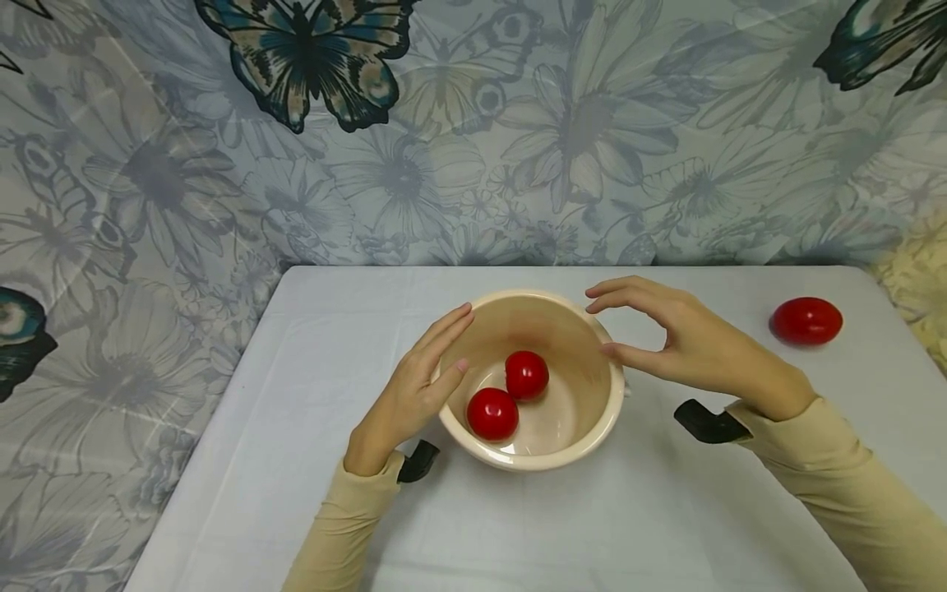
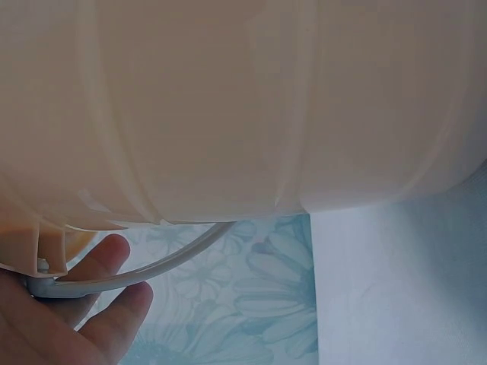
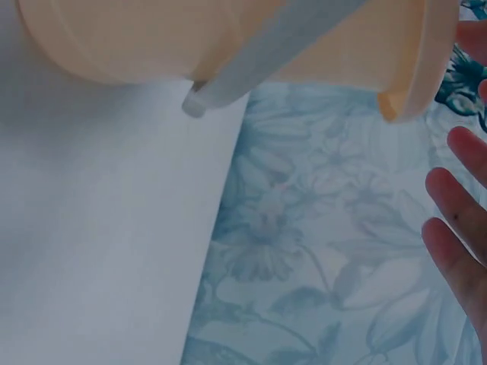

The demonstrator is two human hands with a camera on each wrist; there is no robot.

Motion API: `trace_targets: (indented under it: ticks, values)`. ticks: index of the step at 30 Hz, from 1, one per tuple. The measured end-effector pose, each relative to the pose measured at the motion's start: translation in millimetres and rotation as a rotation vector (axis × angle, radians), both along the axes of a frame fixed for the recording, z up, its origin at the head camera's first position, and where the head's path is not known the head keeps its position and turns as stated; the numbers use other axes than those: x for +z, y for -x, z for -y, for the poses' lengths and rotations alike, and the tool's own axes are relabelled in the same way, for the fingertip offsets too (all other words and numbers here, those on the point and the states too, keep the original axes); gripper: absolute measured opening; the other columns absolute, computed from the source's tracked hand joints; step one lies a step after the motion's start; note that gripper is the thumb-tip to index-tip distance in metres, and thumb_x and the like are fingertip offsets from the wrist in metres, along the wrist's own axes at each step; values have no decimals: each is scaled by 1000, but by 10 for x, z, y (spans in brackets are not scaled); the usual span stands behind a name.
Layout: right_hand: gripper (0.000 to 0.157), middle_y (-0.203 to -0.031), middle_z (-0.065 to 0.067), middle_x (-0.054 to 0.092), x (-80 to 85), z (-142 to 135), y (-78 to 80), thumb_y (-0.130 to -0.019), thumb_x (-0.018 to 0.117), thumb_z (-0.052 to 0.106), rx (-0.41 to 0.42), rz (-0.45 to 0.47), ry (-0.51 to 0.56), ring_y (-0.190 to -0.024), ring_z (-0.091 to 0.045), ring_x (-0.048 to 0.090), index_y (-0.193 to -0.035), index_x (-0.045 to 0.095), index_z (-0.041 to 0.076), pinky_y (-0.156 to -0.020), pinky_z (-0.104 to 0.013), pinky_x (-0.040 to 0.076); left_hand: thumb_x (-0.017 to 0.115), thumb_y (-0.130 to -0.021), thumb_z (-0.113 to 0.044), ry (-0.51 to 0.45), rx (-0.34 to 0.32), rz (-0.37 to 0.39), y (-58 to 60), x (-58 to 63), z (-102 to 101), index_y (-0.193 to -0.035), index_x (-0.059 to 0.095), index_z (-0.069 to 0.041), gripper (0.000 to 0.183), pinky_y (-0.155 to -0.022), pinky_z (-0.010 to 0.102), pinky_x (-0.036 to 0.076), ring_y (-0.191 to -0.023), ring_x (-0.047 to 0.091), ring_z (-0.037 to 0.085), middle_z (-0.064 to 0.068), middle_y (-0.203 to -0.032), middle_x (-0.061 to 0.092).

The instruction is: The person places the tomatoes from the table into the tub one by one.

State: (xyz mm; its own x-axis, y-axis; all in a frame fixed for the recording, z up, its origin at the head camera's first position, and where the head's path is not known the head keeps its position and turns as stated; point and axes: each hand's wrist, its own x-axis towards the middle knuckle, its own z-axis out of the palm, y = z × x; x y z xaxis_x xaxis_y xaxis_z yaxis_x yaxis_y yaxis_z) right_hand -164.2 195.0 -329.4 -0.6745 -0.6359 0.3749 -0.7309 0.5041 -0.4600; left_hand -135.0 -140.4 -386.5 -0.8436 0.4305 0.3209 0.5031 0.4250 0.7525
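Observation:
A cream bucket [image 1: 543, 460] stands on the table with two glossy red, tomato-like things [image 1: 527, 376] inside it. My left hand [image 1: 407, 395] holds the bucket's left rim, its thumb over the inner side and its fingers along the outside. In the left wrist view, its fingers [image 2: 114, 323] are by the grey handle [image 2: 163, 266], where it joins the bucket. On the other side is my right hand [image 1: 684, 337], its thumb tip at the right rim and its fingers spread apart. The right wrist view shows those fingers [image 3: 453, 247] clear of the bucket wall.
Another glossy red, oval thing [image 1: 806, 321] lies on the white-covered table [image 1: 311, 378], toward the far right corner. A flowered, butterfly-patterned cloth [image 1: 473, 181] hangs behind the table's far edge. Fluffy cream material [image 1: 921, 279] shows beyond the right edge.

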Motion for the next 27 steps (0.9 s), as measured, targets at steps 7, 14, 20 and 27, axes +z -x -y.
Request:
trace_targets:
  ticks: [7,14,20,27]
  values:
    - [51,-131,-3,62,-29,-100,48,-74,83,2,-19,-22,-8,-127,-6,51,-121,65,12,-105,-1,30,52,-100,-12,-7,-3,-14,2,-2,4,-152,39,-9,54,-124,42,27,-150,30,19,1,-161,33]
    - [53,-128,-5,63,-80,-215,89,-71,84,-1,-43,-28,4,-126,6,46,-119,65,11,-104,0,30,52,-99,-11,-1,4,12,9,-13,3,-153,39,-10,55,-125,39,25,-150,29,14,-3,-162,32]
    - [56,-127,-5,63,-144,-315,125,-69,86,0,-67,-21,2,-125,10,44,-120,65,11,-103,2,30,53,-99,-10,3,7,7,5,-9,-4,-152,39,-10,55,-125,40,26,-150,30,15,-2,-161,33]
    - [57,-128,-6,63,-208,-445,144,-69,86,1,-118,15,-3,-127,14,40,-121,65,13,-102,3,28,53,-99,-10,3,4,-3,2,-3,-6,-152,39,-10,56,-124,43,26,-150,30,19,1,-161,33]
